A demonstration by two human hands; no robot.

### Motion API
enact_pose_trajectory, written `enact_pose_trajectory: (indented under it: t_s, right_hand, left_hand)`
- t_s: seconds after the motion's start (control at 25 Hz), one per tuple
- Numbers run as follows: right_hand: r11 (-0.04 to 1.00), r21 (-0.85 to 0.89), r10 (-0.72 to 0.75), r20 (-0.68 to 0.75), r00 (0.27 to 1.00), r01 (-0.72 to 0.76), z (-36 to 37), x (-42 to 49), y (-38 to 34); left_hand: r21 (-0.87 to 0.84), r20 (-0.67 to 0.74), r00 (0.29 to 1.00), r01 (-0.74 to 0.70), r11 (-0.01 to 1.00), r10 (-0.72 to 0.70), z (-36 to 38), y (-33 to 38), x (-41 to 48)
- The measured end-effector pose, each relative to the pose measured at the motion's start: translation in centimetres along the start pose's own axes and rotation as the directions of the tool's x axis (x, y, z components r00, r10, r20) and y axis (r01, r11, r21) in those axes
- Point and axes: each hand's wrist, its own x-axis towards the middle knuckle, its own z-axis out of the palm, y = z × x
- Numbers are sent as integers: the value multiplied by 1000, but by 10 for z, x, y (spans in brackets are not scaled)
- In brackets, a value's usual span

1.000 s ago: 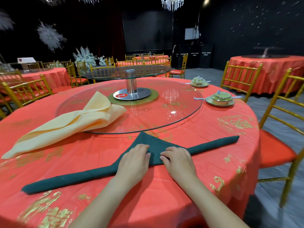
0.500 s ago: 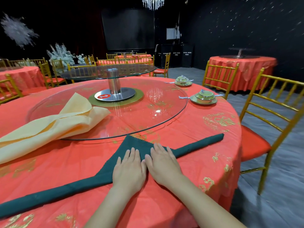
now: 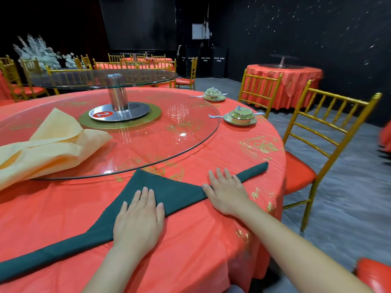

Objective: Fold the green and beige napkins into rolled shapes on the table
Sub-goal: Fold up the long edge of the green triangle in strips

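Head view: looks down at a green napkin (image 3: 169,191) lying on the near part of a round desk (image 3: 211,240) covered in red cloth with gold prints.
Green napkin shape: a long, narrow rolled band with a flat triangular flap in the middle. The flap's tip points away from the person and lies just beside the rim of the glass turntable (image 3: 169,140).
Green napkin ends: the left arm of the band runs off the lower left edge of the picture. The right arm ends near the desk's right rim.
Left grip (image 3: 138,220): palm down with straight fingers, pressing flat where the flap meets the left arm of the band. It has hold of nothing.
Right grip (image 3: 227,193): palm down with straight, slightly spread fingers, lying flat on the right arm of the band with the thumb at the flap's right corner. It has hold of nothing.
Beige napkin (image 3: 48,151): loosely folded at the far left, partly on the glass turntable and partly over its rim. The picture edge cuts it off.
Turntable centre: a metal post (image 3: 118,96) rises from a round base bearing a red disc marked 2 (image 3: 103,114) and carries an upper glass disc (image 3: 105,78).
Far right of the desk: two lidded bowls on saucers (image 3: 240,117), well apart from the napkins.
Around the desk: a gold chair (image 3: 330,132) with a red seat stands at the right. More red-clothed tables and gold chairs stand behind it in a dark room.
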Motion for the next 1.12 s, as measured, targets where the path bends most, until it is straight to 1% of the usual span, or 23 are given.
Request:
enact_pose_trajectory:
  t_s: [0.4,0.56,0.72,0.84,0.92,0.96,1.04,1.12]
  right_hand:
    - [974,10,227,-16,974,-227,-9,26,62]
    - [963,22,269,-14,963,-268,-11,28,71]
    - [935,26,354,6,935,-354,-14,26,84]
    - [924,39,381,-5,925,-380,-19,25,74]
    - [937,54,348,-74,935,-345,-23,19,52]
    - [955,42,297,-113,948,-294,-23,14,38]
    - [993,21,122,-154,981,-120,-19,1,-1]
    - [996,33,-76,-133,988,81,-10,-16,-40]
  left_hand:
    - [-4,-2,1000,-2,1000,2,0,1,0]
    - [3,10,1000,-2,1000,2,0,2,-1]
    - [-5,34,999,-1,1000,1,-1,2,1]
    - [-2,48,999,0,1000,0,-1,2,1]
    - [5,63,998,-1,1000,0,-1,3,1]
    - [9,70,998,-1,1000,0,-1,3,2]
    - [12,83,997,3,1000,-4,-2,3,3]
    - [8,95,995,7,1000,-7,-3,3,4]
